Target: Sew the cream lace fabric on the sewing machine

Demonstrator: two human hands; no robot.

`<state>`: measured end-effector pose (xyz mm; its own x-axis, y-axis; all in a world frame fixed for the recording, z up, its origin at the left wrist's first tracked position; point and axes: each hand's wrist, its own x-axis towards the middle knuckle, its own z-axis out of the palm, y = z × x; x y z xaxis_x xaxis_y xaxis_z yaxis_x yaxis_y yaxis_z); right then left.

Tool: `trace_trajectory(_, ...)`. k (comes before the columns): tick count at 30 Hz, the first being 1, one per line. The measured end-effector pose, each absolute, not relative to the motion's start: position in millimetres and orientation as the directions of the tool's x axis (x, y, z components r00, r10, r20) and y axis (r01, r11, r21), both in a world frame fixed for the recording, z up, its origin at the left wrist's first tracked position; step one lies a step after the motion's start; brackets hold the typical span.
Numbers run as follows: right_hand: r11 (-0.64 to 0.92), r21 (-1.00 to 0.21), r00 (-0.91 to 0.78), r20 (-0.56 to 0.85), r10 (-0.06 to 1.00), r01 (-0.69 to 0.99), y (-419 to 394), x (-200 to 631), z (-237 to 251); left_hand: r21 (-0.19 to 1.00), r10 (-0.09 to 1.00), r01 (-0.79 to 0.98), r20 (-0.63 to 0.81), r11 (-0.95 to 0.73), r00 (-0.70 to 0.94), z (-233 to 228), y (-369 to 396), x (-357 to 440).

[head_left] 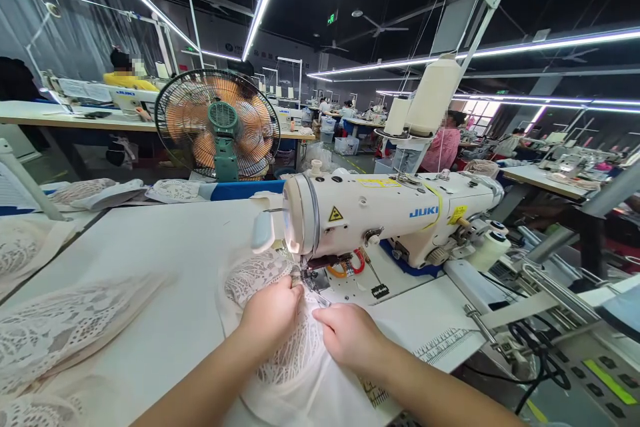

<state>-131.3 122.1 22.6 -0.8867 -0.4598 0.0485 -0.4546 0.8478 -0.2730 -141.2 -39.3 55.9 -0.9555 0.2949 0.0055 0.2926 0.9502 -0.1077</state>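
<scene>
A white lace garment piece [287, 357] lies under the head of a white sewing machine [345, 210], its plain fabric hanging towards me. My left hand [273, 310] is closed on the lace just left of the needle area, fingertips close to the presser foot [313, 278]. My right hand [353, 337] pinches the fabric edge to the right of the foot. A thin silvery metal part shows by its fingertips; whether it belongs to the machine or is held, I cannot make out. The needle itself is hidden.
More lace pieces [65, 330] lie on the table at left. Orange- and red-handled scissors [357, 261] and a black blade [380, 291] lie behind the foot. A large fan [223, 117] stands beyond the table. Thread cones [434, 97] rise behind the machine. Several people work farther off.
</scene>
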Motion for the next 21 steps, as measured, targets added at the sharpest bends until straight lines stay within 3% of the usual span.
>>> trace_trajectory(17, 0.931, -0.041, -0.93, -0.046, -0.365, -0.363, 110.6, -124.1, 45.3, -0.111, 0.232, 0.227, 0.036, 0.968, -0.972, 61.8, -50.7, -146.6)
trace_trajectory(21, 0.883, -0.008, -0.883, 0.001, -0.47, -0.47, 126.7, -117.9, 38.8, -0.197, 0.274, 0.274, -0.031, 0.941, -0.961, 82.0, -51.7, -126.2)
